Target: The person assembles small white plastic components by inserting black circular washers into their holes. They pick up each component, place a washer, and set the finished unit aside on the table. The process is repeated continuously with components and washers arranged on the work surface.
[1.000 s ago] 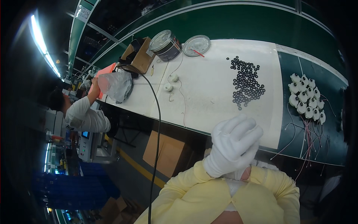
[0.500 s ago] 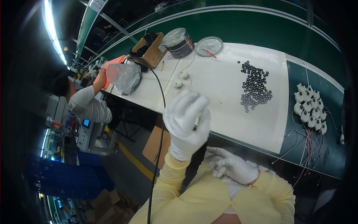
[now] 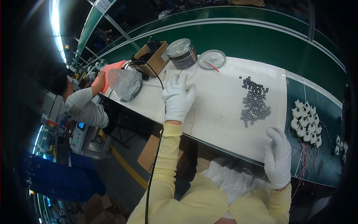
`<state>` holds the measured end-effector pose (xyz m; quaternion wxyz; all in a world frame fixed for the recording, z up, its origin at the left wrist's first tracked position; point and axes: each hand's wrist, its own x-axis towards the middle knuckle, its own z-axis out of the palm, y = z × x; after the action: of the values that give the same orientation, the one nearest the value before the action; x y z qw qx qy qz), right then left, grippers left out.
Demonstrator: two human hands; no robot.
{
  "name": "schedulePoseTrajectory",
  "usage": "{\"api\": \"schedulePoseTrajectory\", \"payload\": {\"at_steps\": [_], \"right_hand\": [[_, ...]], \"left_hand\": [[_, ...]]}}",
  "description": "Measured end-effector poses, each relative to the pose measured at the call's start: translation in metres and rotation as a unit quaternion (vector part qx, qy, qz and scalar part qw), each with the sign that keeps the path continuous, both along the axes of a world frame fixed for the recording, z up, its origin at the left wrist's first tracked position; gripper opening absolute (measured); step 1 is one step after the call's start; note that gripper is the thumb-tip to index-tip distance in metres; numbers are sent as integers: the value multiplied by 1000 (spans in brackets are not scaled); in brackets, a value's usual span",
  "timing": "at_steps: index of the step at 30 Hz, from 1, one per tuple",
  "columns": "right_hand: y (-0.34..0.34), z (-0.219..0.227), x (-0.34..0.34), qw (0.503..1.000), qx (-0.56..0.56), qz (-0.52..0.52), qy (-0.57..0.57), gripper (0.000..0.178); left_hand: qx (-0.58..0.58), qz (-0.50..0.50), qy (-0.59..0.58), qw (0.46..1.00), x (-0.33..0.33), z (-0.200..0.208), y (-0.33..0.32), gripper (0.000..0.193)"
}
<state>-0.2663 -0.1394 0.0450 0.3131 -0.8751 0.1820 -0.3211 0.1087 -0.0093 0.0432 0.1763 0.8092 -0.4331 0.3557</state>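
White flat table sheet (image 3: 220, 100) lies on the long green conveyor table (image 3: 261, 41), and both gloved hands work at it. Left hand (image 3: 178, 98) in a white glove, yellow sleeve behind it, is stretched out over the sheet's left part, fingers spread and released, palm down, touching or just above the surface; whether anything sits under the palm cannot be told. A thin black cable (image 3: 156, 149) runs past its wrist toward the lower edge. Right hand (image 3: 279, 156), white glove too, rests at the sheet's near right corner, fingers loosely extended, holding nothing visible. Crumpled clear plastic bag (image 3: 125, 84) sits at the sheet's far left, beside an orange flat tray (image 3: 110, 71). Open brown cardboard box (image 3: 153, 58) stands behind the left hand. Round metal tin (image 3: 181, 53) is just right of the box, its round lid (image 3: 212, 59) lying flat beside it with a red stick on it. Scatter of small dark rings (image 3: 254, 101) spreads between the two hands, apart from both. Cluster of small white plastic parts with thin wires (image 3: 305, 120) lies on green surface right of the sheet, near the right hand. Another person in a grey shirt (image 3: 84, 104) is at far left.
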Motion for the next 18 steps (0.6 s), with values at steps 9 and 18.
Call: {"api": "schedulePoseTrajectory", "payload": {"at_steps": [9, 18], "right_hand": [[-9, -28, 4, 993, -72, -54, 80, 55], [-9, -26, -4, 992, -86, -88, 36, 58]], "left_hand": [[75, -32, 84, 993, 16, -22, -6, 43], [68, 15, 97, 993, 40, -34, -15, 44]]}}
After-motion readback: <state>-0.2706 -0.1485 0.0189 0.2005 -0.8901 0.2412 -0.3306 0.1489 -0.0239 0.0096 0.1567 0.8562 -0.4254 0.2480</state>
